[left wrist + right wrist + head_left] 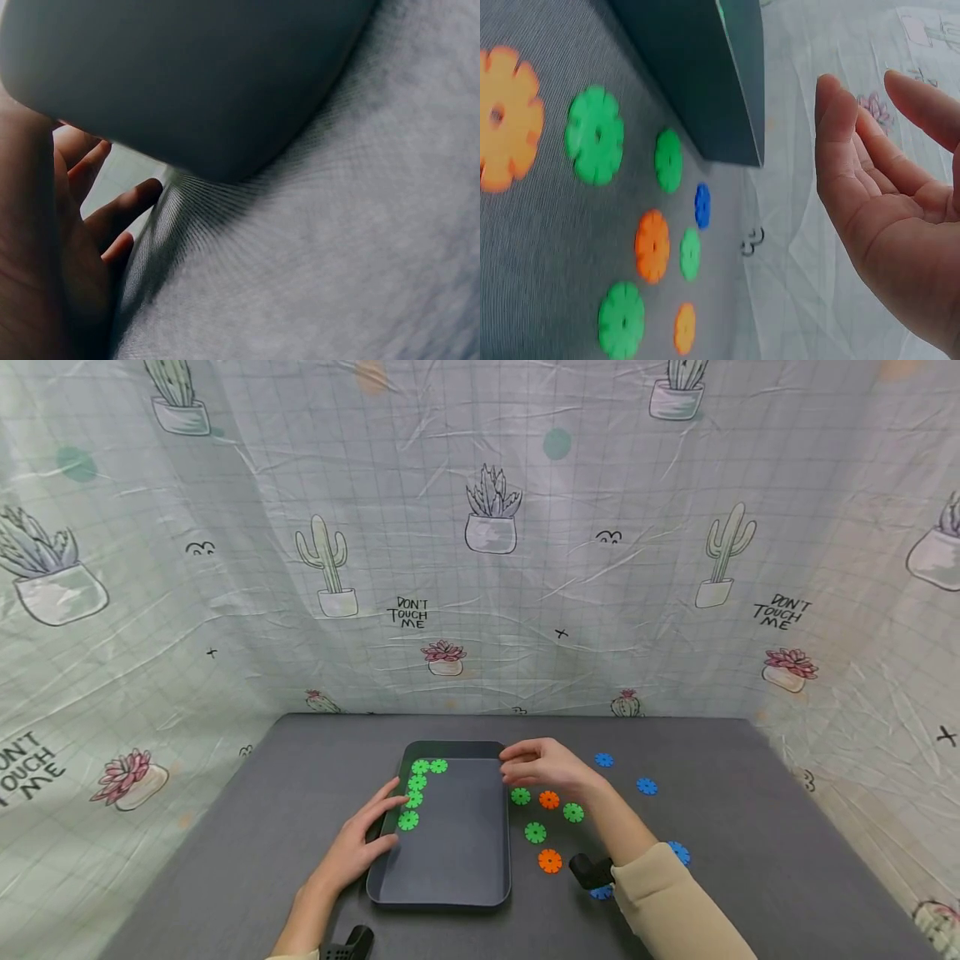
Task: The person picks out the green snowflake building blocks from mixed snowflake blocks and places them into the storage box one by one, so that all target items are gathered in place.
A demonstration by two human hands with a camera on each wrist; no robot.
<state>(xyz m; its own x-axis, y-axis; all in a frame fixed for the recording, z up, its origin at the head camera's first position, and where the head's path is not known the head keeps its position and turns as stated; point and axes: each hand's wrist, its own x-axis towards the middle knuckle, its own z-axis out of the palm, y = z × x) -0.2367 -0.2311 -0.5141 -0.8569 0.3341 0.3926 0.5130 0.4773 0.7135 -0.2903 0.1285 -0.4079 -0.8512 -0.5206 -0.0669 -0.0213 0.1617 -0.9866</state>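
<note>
A dark rectangular tray (453, 860) lies on the table, with several green notched discs (417, 782) along its left side and top left corner. My left hand (356, 843) rests at the tray's left edge, fingers spread; one fingertip overlaps a green disc, and whether it touches is unclear. In the left wrist view the tray's outer surface (187, 82) hides part of that hand. My right hand (551, 766) hovers by the tray's far right edge. Its fingers bend loosely, and the right wrist view shows a gap between thumb and fingers (836, 120) with nothing in it.
To the tray's right lie loose green discs (535, 832), orange discs (550, 861) and several blue discs (647, 787), some partly behind the right forearm. The grey table (247, 860) ends at a cactus-printed curtain (555, 577) at the back and sides.
</note>
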